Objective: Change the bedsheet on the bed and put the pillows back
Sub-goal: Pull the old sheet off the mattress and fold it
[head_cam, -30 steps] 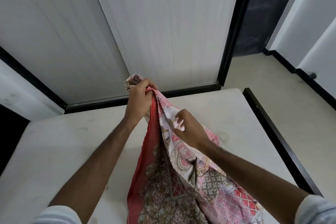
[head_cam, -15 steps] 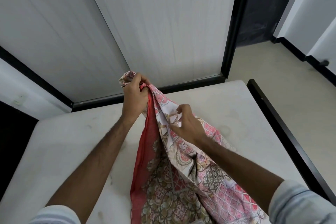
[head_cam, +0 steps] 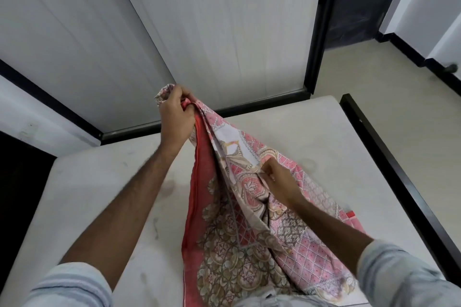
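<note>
- Bare mattress [head_cam: 287, 132] fills the lower part of the head view; off-white, with faint grey smudges. Taken as landmark.
- Patterned bedsheet [head_cam: 239, 232], pink and red with beige floral panels, hangs gathered above the middle of the mattress; its lower folds run out of view at the bottom edge.
- Left hand [head_cam: 175, 113]: closed in a fist around the bunched top corner of the bedsheet, held high above the far edge of the mattress.
- Right hand [head_cam: 279, 178]: lower, over mattress centre, fingers pinched shut on a fold of the bedsheet.
- Fabric between the two hands runs in a sloping line.
- Black bed frame [head_cam: 399, 169] borders the right side of the mattress.
- White panelled wall [head_cam: 212, 32] stands beyond the far edge of the mattress.
</note>
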The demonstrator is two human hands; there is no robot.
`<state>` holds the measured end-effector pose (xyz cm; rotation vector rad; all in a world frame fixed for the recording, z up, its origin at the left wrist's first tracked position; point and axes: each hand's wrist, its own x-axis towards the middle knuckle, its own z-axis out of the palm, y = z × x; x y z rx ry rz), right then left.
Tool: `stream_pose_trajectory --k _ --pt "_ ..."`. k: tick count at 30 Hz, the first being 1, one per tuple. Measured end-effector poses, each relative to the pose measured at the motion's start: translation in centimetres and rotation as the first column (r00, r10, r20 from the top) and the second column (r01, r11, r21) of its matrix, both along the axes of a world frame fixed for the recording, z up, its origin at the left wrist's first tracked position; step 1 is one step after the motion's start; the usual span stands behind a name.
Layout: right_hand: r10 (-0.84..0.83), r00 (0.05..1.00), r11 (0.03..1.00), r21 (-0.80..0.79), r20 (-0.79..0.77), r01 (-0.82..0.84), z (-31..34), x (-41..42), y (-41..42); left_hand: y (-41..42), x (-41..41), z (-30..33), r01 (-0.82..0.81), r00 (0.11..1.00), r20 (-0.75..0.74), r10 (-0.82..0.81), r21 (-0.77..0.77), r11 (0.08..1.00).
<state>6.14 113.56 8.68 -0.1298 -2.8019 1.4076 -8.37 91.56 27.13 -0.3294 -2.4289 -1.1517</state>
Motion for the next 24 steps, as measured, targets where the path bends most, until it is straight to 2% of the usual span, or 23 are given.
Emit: stream_pose_trajectory --k 3,5,7,12,16,19,22,24 --pt "0.097 0.992 0.995 0.008 -0.085 -0.097 1.0 2.9 0.0 -0.5 -0.2 -0.1 -0.024 1.0 -0.002 0.024 0.021 0.999" --pt "0.197 0.974 0.976 0.115 -0.108 -0.185 0.7 4.4 -1.4 -0.7 -0.3 0.0 -0.031 0.999 -0.013 0.031 0.026 0.999" --pt "0.228 0.964 0.955 0.223 -0.138 -0.194 -0.7 4.8 -3.0 -0.6 -0.2 0.1 -0.014 1.0 -0.011 0.014 0.013 1.0" --pt "0.017 0.997 0.968 0.253 -0.078 0.003 -3.0 3.8 -5.2 -0.8 0.4 0.2 0.028 0.999 -0.034 -0.03 -0.042 0.999" --pt "-0.058 0.995 0.935 0.345 -0.079 0.082 -3.0 4.0 -4.7 -1.3 0.5 0.6 0.024 0.999 -0.025 -0.025 -0.031 0.999" --pt "-0.07 0.997 0.915 0.398 0.017 0.058 -3.5 3.7 -4.3 -1.5 0.7 0.6 0.028 0.999 -0.028 -0.029 -0.035 0.999" --pt "0.01 0.983 0.927 0.368 0.181 -0.077 -4.2 2.8 -4.6 -1.4 0.9 0.6 0.037 0.999 -0.035 -0.039 -0.043 0.998" --pt "0.068 0.971 0.918 0.367 0.23 -0.151 -4.3 2.6 -5.1 -1.3 0.9 0.7 0.036 0.999 -0.039 -0.038 -0.049 0.998"
